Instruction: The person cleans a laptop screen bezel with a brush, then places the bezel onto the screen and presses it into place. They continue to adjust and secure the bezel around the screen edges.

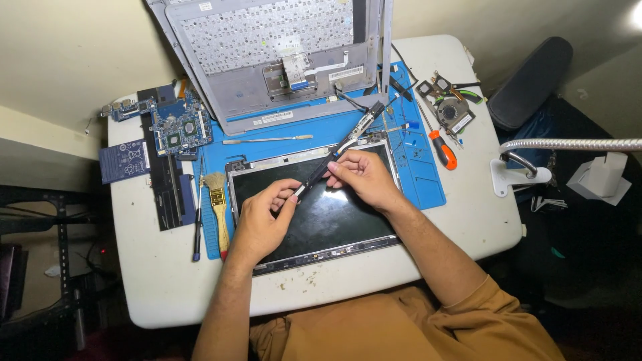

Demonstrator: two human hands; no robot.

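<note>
Here, above the glossy black screen panel (321, 214), both the left hand (264, 217) and right hand (361, 175) pinch a slim metal hinge bracket (338, 152), fingers curled.

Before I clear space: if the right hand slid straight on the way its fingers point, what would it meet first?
Probably the left hand: the right hand points leftward over the dark screen panel, both holding the thin bracket strip. Depth is unclear.

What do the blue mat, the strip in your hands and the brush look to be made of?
Blue mat: looks like soft matte silicone or rubber, with moulded compartments. Long strip, held by left hand and right hand: seemingly thin metal, with a silvery glint at the far end and dark near the fingers. Brush: pale bristles and a yellowish, possibly wooden, handle.
</note>
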